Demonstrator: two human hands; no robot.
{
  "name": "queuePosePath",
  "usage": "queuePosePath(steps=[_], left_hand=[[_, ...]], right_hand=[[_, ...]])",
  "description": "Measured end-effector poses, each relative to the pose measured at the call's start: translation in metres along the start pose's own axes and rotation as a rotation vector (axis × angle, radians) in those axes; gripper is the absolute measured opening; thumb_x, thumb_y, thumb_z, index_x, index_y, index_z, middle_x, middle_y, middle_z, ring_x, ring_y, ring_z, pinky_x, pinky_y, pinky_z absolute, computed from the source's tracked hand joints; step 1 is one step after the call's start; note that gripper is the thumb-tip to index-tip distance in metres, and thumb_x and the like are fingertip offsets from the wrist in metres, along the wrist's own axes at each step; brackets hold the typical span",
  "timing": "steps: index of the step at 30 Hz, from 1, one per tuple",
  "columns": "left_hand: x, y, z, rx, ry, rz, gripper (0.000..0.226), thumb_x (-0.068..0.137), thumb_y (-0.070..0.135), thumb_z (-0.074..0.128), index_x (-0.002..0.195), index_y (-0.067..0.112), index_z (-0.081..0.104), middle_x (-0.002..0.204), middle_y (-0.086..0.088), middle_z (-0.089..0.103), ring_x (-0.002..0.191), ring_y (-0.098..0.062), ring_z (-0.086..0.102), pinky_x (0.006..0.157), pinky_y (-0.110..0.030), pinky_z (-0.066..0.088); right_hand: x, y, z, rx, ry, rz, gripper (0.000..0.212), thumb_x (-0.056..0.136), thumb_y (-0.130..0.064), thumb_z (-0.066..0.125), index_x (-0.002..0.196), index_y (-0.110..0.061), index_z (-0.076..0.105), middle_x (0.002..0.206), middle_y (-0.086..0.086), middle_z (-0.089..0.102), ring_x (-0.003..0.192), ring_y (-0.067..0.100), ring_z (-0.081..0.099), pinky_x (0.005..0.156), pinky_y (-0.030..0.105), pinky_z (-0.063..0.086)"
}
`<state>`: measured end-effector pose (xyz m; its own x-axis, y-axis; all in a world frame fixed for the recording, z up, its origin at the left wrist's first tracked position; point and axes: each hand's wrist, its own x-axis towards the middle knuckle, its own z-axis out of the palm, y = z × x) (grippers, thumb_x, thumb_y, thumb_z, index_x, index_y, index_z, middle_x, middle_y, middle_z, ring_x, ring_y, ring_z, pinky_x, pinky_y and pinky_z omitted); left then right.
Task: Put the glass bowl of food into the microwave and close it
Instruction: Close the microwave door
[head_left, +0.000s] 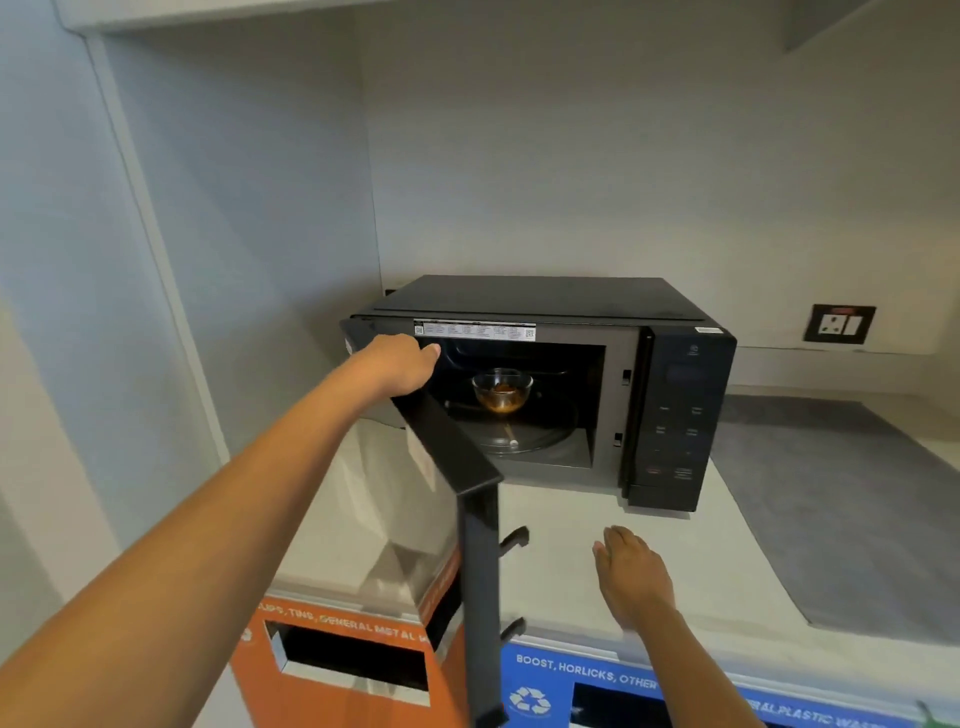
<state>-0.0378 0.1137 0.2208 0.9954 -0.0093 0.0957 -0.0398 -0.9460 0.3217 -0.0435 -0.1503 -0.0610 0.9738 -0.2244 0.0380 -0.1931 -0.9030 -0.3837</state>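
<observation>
Inside, the bowl (502, 389) with brown food stands on the glass plate (540, 441) of the microwave (675, 415). Its door (457, 457) is swung open toward the camera. The left hand (400, 364) is on the top edge of the door, fingers curled over it. The right hand (631, 571) hovers low over the white counter (571, 514), fingers straight and together, holding nothing. A grey mat (841, 509) lies right of the microwave.
</observation>
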Motion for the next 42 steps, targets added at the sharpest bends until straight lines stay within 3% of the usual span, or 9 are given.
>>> queuePosePath(steps=[2,4,9,12,19,24,29,38,42], left_hand=[[-0.001,0.007,0.011,-0.078,0.082,0.063,0.048,0.103,0.033,0.022,0.110,0.004,0.060,0.133,-0.024,0.055,0.125,-0.037,0.048,0.103,-0.039,0.036],[0.000,0.012,0.021,-0.214,0.148,0.127,0.037,0.103,0.030,0.026,0.080,0.021,0.053,0.126,-0.022,0.059,0.125,-0.034,0.045,0.101,-0.038,0.034],[0.014,0.010,0.047,-0.479,0.260,0.299,0.035,0.101,0.029,0.036,0.122,0.018,0.062,0.134,0.001,0.058,0.128,-0.017,0.046,0.108,-0.028,0.031],[0.023,0.011,0.060,-0.606,0.294,0.372,0.029,0.099,0.021,0.042,0.112,0.021,0.068,0.122,0.006,0.060,0.111,-0.002,0.047,0.095,-0.017,0.030],[0.045,0.028,0.075,-0.785,0.295,0.411,0.022,0.095,0.025,0.054,0.105,0.020,0.073,0.103,0.015,0.056,0.099,0.004,0.051,0.079,-0.001,0.036],[0.059,0.042,0.086,-0.819,0.303,0.471,0.027,0.087,0.030,0.065,0.111,0.021,0.072,0.099,0.018,0.051,0.113,-0.007,0.046,0.085,-0.006,0.033],[0.077,0.054,0.093,-0.742,0.321,0.475,0.038,0.080,0.032,0.073,0.116,0.023,0.070,0.110,0.008,0.055,0.125,-0.021,0.044,0.112,-0.039,0.034],[0.099,0.066,0.105,-0.696,0.454,0.449,0.035,0.083,0.024,0.070,0.117,0.021,0.070,0.107,0.000,0.061,0.118,-0.020,0.044,0.109,-0.037,0.032],[0.103,0.069,0.110,-0.719,0.489,0.435,0.033,0.083,0.021,0.070,0.116,0.021,0.071,0.105,0.002,0.061,0.116,-0.017,0.042,0.102,-0.027,0.031]], right_hand=[[0.003,0.005,-0.001,0.016,0.015,0.001,0.052,0.100,-0.040,0.023,0.146,-0.016,0.023,0.155,0.001,0.026,0.141,0.021,0.028,0.116,0.033,0.024],[0.008,0.009,-0.001,0.024,0.032,0.022,0.052,0.100,-0.039,0.024,0.147,-0.017,0.021,0.156,0.001,0.023,0.142,0.021,0.025,0.117,0.033,0.022],[0.019,0.013,-0.002,0.080,0.072,0.080,0.055,0.099,-0.041,0.025,0.148,-0.020,0.017,0.157,0.000,0.019,0.144,0.022,0.022,0.117,0.034,0.020],[0.024,0.017,0.001,0.159,0.089,0.143,0.055,0.098,-0.042,0.027,0.148,-0.021,0.017,0.157,-0.001,0.020,0.144,0.023,0.022,0.117,0.035,0.022],[0.029,0.019,0.009,0.411,0.151,0.280,0.052,0.098,-0.038,0.031,0.147,-0.023,0.021,0.155,-0.001,0.026,0.140,0.024,0.031,0.114,0.037,0.029],[0.030,0.021,0.012,0.314,0.141,0.273,0.054,0.098,-0.029,0.038,0.148,-0.022,0.018,0.156,-0.002,0.023,0.141,0.023,0.028,0.112,0.034,0.028],[0.032,0.025,0.016,0.341,0.158,0.284,0.055,0.098,-0.033,0.037,0.148,-0.025,0.016,0.157,-0.004,0.020,0.143,0.022,0.025,0.113,0.035,0.027],[0.036,0.029,0.020,0.296,0.136,0.286,0.057,0.098,-0.035,0.035,0.149,-0.026,0.013,0.158,-0.007,0.015,0.144,0.018,0.022,0.114,0.030,0.023],[0.039,0.030,0.021,0.262,0.123,0.284,0.058,0.098,-0.036,0.035,0.149,-0.025,0.011,0.158,-0.006,0.014,0.144,0.018,0.020,0.115,0.031,0.022]])
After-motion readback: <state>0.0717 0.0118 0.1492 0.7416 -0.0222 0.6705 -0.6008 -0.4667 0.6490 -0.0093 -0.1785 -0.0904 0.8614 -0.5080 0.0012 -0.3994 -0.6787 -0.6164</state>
